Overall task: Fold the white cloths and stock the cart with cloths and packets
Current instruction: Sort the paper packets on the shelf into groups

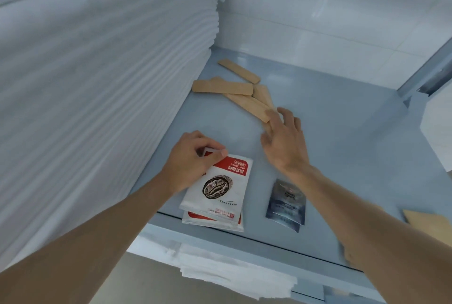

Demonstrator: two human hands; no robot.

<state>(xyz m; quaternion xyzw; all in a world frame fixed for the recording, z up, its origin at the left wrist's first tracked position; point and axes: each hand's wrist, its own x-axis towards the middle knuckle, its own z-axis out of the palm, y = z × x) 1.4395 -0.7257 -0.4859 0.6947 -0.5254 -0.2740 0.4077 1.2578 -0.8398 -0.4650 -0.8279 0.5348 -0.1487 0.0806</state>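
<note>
A tall stack of folded white cloths (97, 83) fills the left side of the grey cart shelf (342, 147). My left hand (193, 159) pinches the top corner of a red-and-white drip coffee packet (220, 191), which lies on a small pile of the same packets near the shelf's front edge. My right hand (283, 142) lies on the shelf with its fingertips touching the nearest of several tan stick sachets (234, 87) scattered further back. Two dark silver packets (286, 203) lie stacked under my right forearm.
White cloths (234, 272) show on a lower level below the shelf's front rim. A tan envelope-like packet (425, 225) sits at the right edge. A grey cart post (425, 71) rises at the back right, with a white tiled wall behind.
</note>
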